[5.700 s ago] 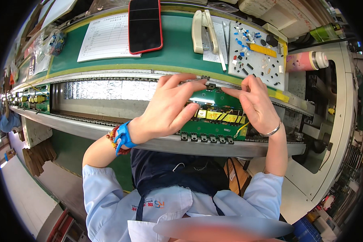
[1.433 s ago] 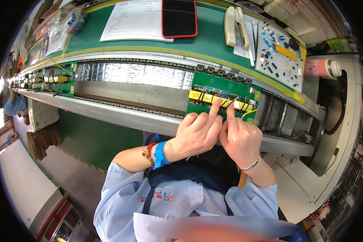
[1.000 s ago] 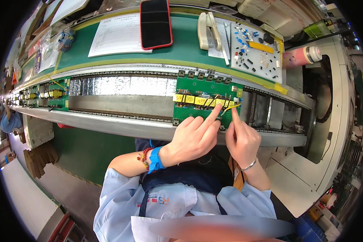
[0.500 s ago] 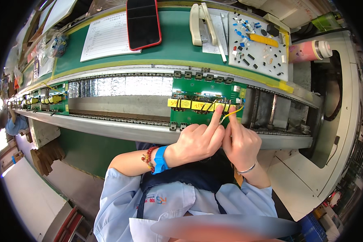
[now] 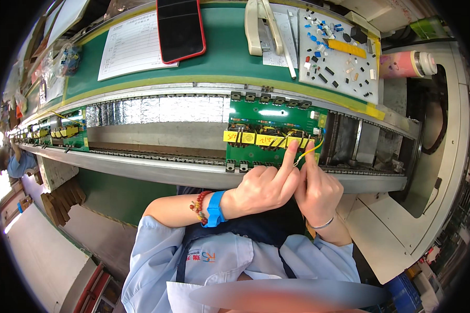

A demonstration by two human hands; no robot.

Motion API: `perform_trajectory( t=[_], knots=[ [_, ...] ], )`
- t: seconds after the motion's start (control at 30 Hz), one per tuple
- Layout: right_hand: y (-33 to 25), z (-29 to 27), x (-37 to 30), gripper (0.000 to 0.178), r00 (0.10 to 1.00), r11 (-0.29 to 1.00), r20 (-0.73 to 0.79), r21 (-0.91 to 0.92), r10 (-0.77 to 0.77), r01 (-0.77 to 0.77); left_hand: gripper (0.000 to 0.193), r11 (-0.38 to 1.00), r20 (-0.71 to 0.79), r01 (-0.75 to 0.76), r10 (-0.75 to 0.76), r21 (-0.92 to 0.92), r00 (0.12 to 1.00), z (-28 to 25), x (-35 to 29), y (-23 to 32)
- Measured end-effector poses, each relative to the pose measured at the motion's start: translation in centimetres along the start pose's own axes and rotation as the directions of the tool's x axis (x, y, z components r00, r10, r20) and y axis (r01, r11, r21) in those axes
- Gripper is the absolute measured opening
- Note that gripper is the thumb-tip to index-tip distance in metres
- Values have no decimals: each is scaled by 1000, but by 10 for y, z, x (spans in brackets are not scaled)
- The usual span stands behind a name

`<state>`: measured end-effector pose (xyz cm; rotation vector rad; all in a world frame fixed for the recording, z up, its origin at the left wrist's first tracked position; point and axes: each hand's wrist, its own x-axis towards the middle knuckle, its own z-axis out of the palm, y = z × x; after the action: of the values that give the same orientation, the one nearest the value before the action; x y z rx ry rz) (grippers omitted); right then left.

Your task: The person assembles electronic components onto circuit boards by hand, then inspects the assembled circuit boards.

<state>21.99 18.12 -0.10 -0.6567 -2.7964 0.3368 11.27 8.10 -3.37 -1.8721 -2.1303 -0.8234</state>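
While the green circuit board (image 5: 250, 111) lies on the conveyor (image 5: 156, 165) in the head view, the left hand (image 5: 269, 185) and right hand (image 5: 318, 190) extend index fingers to its yellow strip (image 5: 270, 141), near a yellow wire (image 5: 318, 145), other fingers curled; any grip I cannot tell.

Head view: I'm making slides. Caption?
Left hand and right hand extend fingers over a green rectangular circuit board between silver metal rails.

Glossy circuit board (image 5: 247, 116), metal rail (image 5: 162, 169)
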Motion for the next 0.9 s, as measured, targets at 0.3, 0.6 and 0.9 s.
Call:
perform_trajectory(
  t=[0.3, 0.6, 0.9],
  knots=[
    [8, -5, 1, 52, 1000, 1000, -6, -8, -24, 24, 16, 958, 43, 65, -55, -278, 998, -14, 6, -7],
    [-10, 4, 7, 48, 988, 984, -69, 108, -138, 145, 17, 995, 14, 67, -66, -71, 998, -33, -13, -22],
    [-13, -2, 16, 42, 991, 991, 11, 45, -130, 130, 7, 998, -4, 32, -32, 53, 999, -16, -10, -18]
  ],
)
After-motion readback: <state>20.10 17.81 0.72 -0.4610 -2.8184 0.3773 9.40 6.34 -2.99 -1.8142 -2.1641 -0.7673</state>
